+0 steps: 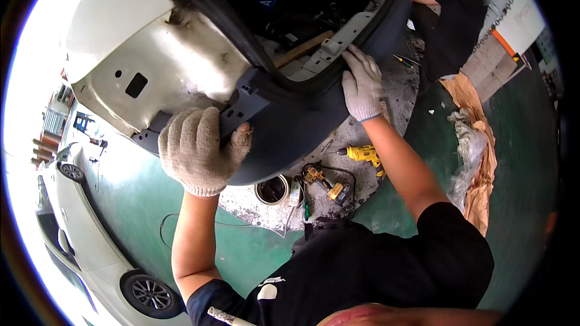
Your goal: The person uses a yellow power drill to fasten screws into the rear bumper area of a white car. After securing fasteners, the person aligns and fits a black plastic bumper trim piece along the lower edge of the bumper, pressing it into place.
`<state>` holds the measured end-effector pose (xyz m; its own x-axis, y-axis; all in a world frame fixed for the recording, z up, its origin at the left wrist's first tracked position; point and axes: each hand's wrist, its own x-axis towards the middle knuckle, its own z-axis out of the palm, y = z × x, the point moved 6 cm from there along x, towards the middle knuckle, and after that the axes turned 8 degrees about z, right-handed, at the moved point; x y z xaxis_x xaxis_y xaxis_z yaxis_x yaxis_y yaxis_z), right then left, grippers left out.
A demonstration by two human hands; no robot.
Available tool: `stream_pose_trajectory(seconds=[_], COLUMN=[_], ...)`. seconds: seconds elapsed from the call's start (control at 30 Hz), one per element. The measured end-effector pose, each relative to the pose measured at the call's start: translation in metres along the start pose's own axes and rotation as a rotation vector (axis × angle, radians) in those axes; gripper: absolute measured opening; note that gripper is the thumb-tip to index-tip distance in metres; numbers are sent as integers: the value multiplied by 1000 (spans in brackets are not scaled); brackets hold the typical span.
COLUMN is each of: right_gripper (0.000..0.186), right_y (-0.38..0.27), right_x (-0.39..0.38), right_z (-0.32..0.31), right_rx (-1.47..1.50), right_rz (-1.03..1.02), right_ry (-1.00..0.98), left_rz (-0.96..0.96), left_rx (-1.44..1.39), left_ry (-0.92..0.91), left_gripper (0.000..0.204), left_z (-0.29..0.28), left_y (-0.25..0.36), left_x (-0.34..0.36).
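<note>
Lengthwise, the dark bumper (296,130) curves away rightward from the left grip (196,151), clasping its left side, to the right grip (362,84), unclenched on its rim.

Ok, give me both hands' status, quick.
Left hand: fingers curled over the edge of the dark bumper, holding it.
Right hand: open, fingers extended, resting along the bumper's upper rim, not wrapped around anything.

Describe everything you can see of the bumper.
The bumper is dark grey, smooth and plastic-looking, curving round the pale car body. Small slots pierce its flange. The gloved left hand is curled over its slotted edge; the gloved right hand lies across its upper part. Whether it is fastened cannot be told.
</note>
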<state>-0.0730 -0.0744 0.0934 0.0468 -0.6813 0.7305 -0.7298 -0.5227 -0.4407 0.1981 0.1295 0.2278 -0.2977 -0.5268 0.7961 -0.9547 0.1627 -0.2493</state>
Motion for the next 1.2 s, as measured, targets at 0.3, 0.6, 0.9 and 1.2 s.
stream_pose_trajectory(seconds=[0.3,0.6,0.9,1.2], right_gripper=[37,36,63,59], right_y=[-55,-133,-160,-151], right_x=[11,-10,6,0], right_z=[-50,16,6,32], right_rx=[461,408,850,684], right_rz=[159,36,200,130], right_ry=[-78,-79,-66,-89], left_rz=[57,82,0,-386], left_rx=[-38,-165,-161,-316], left_ry=[18,25,339,558], left_gripper=[53,72,96,89], left_z=[-10,-6,2,22], left_y=[-28,-52,-96,-115], left_x=[-8,-21,-74,-117])
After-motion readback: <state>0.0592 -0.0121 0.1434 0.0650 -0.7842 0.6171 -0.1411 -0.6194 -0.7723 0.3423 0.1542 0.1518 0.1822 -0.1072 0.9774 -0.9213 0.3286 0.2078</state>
